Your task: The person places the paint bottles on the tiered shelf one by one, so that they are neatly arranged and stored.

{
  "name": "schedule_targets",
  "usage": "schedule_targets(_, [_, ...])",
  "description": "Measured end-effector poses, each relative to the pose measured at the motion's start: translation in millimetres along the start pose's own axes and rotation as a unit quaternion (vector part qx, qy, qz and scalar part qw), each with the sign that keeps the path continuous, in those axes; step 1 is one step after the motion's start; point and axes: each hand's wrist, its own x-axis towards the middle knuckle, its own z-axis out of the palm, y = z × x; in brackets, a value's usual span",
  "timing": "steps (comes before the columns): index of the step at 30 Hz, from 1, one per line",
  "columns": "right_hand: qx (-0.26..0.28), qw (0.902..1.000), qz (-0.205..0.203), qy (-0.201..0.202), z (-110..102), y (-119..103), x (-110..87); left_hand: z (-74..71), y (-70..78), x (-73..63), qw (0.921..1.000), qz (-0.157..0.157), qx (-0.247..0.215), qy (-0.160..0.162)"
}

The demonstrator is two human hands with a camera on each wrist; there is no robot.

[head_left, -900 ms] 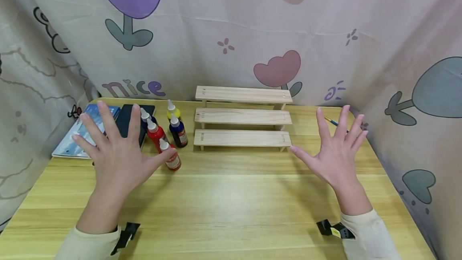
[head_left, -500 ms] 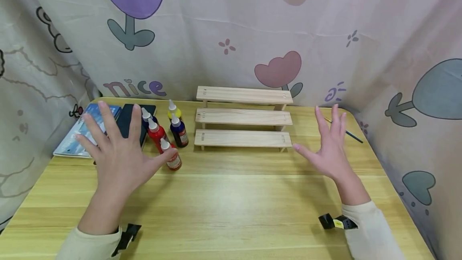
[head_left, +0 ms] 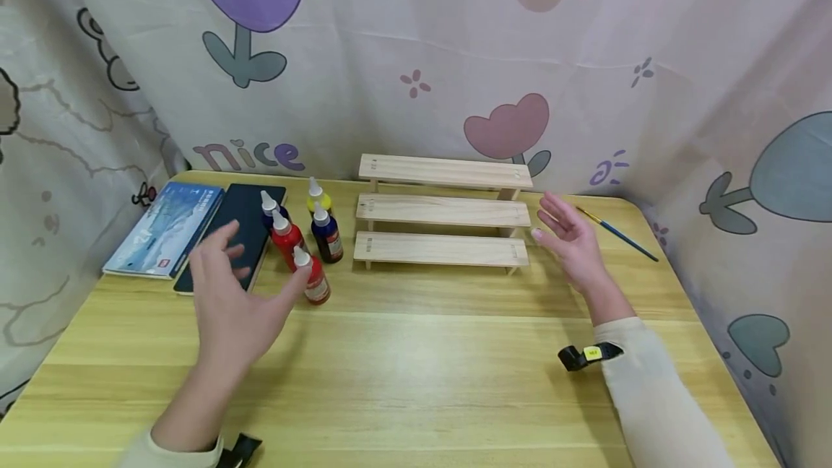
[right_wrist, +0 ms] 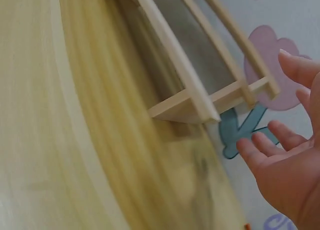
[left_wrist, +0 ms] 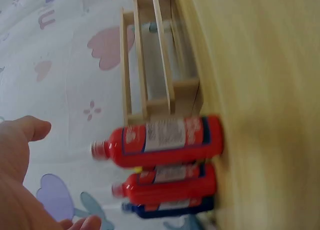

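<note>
Two things have just changed: my left hand (head_left: 235, 316) has drawn its widely spread fingers into a loose curve, and my right hand (head_left: 573, 245) has turned palm inward and come closer to the right end of the wooden shelf (head_left: 443, 210). That uncovers the paintbrush (head_left: 617, 234) near the right back corner of the table (head_left: 416, 363) and more of the dark notebook (head_left: 252, 206) and blue booklet (head_left: 169, 226) at the left back corner. Nothing else has shifted, so I judge that no handling has begun. The three-step shelf stands by the middle of the back edge; to its left are the front red bottle (head_left: 316, 285), a second red bottle (head_left: 287, 240), the yellow bottle (head_left: 325, 202) and two blue bottles (head_left: 330, 243), all upright. My left thumb stands well apart from the bent fingers; from above it overlaps the front red bottle, but the left wrist view shows a gap. My right fingers lie close together, slightly bent, thumb apart, just beside the shelf without touching it. Both hands hold nothing.
</note>
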Motion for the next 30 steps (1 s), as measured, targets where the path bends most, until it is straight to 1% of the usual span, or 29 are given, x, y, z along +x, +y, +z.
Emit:
schedule_targets(2, [0.023, 0.9997, 0.013, -0.005, 1, 7, 1.8, 2.8, -0.1, -5.0, 0.9989, -0.029, -0.032, -0.016])
schedule_targets(5, [0.049, 0.9978, 0.043, -0.012, 3, 16, 3.4, 6.0, -3.8, -10.3, 0.993, -0.074, -0.067, -0.062])
schedule_targets(6, [0.058, 0.9968, 0.053, -0.017, 4, 19, 3.9, 7.1, -6.0, -11.5, 0.9907, -0.083, -0.074, -0.078])
schedule_targets(8, [0.081, 0.9942, 0.068, -0.018, 6, 24, 4.7, 9.3, -11.2, -13.4, 0.9861, -0.094, -0.084, -0.108])
schedule_targets(10, [0.101, 0.9919, 0.074, -0.017, 8, 29, 5.5, 12.0, -16.8, -14.4, 0.9827, -0.096, -0.087, -0.133])
schedule_targets(14, [0.122, 0.9897, 0.074, -0.014, 10, 37, 5.4, 15.6, -25.3, -15.3, 0.9755, -0.103, -0.092, -0.171])
schedule_targets(17, [0.129, 0.989, 0.071, -0.012, 11, 41, 4.1, 17.0, -29.0, -15.2, 0.9727, -0.104, -0.095, -0.184])
schedule_targets(25, [0.126, 0.9906, 0.052, 0.002, 13, 51, 4.0, 20.9, -34.9, -11.5, 0.9757, -0.073, -0.085, -0.188])
schedule_targets(30, [0.124, 0.9907, 0.054, 0.012, 14, 53, 4.9, 21.2, -35.6, -8.7, 0.9735, -0.078, -0.086, -0.197])
